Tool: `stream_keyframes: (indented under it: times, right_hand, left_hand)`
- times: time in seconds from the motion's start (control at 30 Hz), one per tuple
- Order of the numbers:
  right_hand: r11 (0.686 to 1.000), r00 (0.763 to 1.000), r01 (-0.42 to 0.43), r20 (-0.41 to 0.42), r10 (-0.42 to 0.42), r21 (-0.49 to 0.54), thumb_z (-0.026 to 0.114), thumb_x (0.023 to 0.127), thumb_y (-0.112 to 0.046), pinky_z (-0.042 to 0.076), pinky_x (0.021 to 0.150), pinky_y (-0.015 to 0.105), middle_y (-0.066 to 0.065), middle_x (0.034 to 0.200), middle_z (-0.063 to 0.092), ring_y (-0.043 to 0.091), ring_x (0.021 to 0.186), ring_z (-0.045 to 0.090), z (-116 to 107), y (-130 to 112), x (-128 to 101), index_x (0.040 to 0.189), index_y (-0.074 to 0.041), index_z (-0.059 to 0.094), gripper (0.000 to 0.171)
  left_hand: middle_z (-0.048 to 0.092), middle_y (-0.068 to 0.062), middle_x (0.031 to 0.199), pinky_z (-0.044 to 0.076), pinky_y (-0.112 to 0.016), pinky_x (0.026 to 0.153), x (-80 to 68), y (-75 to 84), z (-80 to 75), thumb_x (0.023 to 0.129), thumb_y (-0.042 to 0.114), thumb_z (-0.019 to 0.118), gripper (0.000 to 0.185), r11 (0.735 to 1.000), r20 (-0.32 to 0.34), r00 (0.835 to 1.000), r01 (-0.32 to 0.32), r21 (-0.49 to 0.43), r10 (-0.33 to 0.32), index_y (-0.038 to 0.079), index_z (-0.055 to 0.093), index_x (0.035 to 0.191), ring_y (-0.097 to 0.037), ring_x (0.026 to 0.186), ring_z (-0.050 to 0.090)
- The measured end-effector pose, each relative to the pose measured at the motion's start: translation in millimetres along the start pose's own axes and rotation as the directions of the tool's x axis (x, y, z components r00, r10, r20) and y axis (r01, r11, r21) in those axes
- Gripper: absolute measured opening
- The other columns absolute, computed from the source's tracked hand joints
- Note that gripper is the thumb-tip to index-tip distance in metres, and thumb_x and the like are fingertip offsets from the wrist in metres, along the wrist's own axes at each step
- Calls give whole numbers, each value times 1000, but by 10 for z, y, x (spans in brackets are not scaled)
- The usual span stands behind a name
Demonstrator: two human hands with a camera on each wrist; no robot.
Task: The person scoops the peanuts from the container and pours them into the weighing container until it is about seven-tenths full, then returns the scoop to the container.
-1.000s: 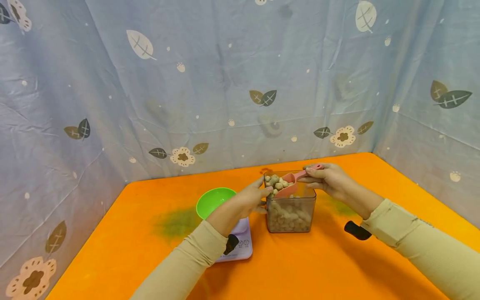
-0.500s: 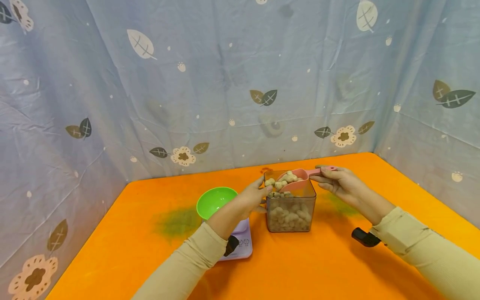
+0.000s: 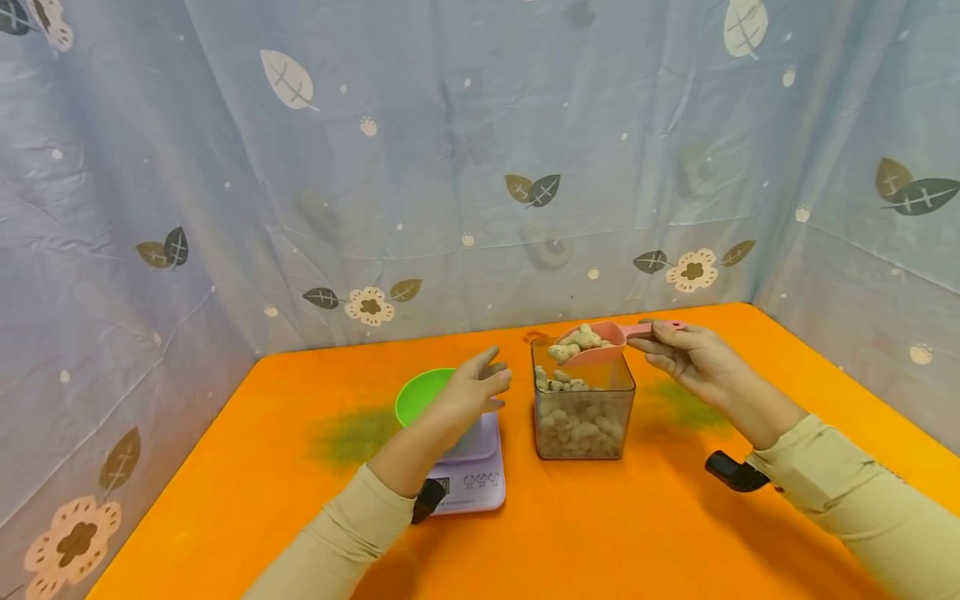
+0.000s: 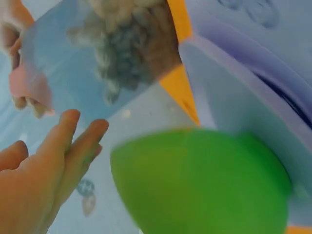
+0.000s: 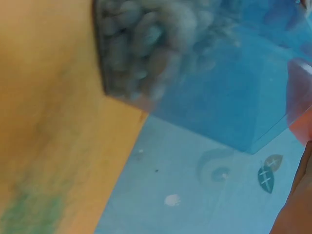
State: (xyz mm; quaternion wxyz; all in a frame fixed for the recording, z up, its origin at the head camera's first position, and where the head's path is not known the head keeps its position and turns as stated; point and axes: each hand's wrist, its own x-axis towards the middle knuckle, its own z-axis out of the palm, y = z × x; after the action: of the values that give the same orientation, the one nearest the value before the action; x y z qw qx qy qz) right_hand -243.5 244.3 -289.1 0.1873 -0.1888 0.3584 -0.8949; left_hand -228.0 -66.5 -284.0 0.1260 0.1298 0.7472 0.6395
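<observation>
Lifting clear of the clear container (image 3: 583,412), the pink scoop (image 3: 596,343) is now carrying peanuts at its 12 o'clock rim, pinched by the right hand (image 3: 686,357). Left hand (image 3: 471,392), fingers straight and holding nothing, is hovering over the green bowl (image 3: 420,393) at 9 o'clock; keeping the scoop level avoids spills.

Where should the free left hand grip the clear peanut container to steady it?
Probably the container's upper left wall, coming from the left. That flat upright side faces the open left hand, which hovers beside it, while the right hand holds the loaded pink scoop over the open top.
</observation>
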Motion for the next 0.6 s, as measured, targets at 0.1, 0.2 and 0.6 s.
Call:
stream_keyframes:
  times: [0.1, 0.2, 0.6]
  right_hand:
    - [1000, 1000, 3, -11, -3, 10, 40, 103, -3, 57, 79, 28, 21, 102, 70, 26, 98, 69, 72, 13, 40, 100, 9, 68, 31]
    - [1000, 1000, 4, -25, -4, 16, 42, 102, -3, 57, 79, 28, 21, 101, 70, 26, 97, 70, 147, 36, 97, 99, 9, 68, 29]
    - [1000, 997, -1, -72, 2, 14, 43, 101, -1, 58, 71, 27, 21, 93, 71, 25, 88, 72, 359, 223, 343, 93, 7, 66, 26]
  left_hand:
    - [33, -29, 150, 40, -51, 105, -88, 15, -137, 103, 3, 44, 55, 999, -51, 998, -27, 21, 28, -5, 19, 152, -43, 134, 38]
    - [36, -26, 149, 39, -50, 106, -173, 30, -285, 102, 3, 46, 55, 997, -106, 994, -30, 72, 37, -4, 23, 152, -41, 133, 39]
    - [26, -27, 153, 20, -53, 115, -486, -66, -734, 99, 0, 47, 59, 955, -253, 964, -6, 296, 84, -4, 20, 152, -44, 142, 20]
